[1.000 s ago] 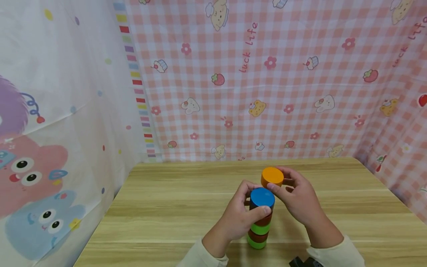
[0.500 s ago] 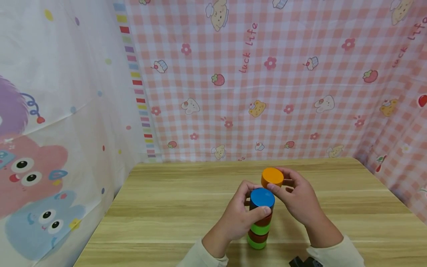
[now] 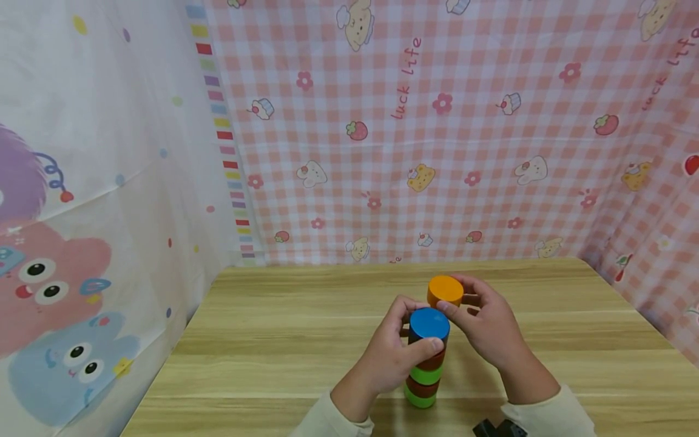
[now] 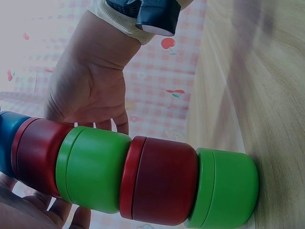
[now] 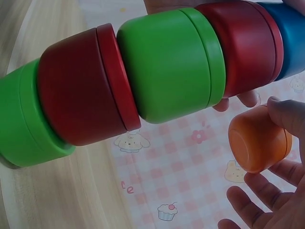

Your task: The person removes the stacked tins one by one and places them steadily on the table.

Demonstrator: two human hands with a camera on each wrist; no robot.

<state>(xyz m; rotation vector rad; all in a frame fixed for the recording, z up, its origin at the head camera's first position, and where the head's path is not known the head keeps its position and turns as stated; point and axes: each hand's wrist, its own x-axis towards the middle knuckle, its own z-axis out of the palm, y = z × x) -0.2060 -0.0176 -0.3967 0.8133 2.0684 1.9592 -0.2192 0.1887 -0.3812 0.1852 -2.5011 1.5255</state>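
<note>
A tower of small lidded jars stands upright on the wooden table (image 3: 284,340), green and red in turn below a blue jar (image 3: 429,324) at the top. The bottom green jar (image 4: 233,191) rests on the tabletop, with a red jar (image 4: 164,181) just above it. My left hand (image 3: 388,355) grips the blue jar, thumb in front and fingers behind. Just behind and right of the tower's top, my right hand (image 3: 494,321) pinches an orange jar (image 5: 257,138) between thumb and fingers, held upright above the table.
A pink checked cloth (image 3: 437,139) hangs behind the table and along its right side. To the left hangs a white cloth (image 3: 136,243) with cartoon figures. A black device (image 3: 499,428) sits at the right wrist.
The orange jar in my right hand has sunk very slightly. My left hand and the tower stay as they were.
</note>
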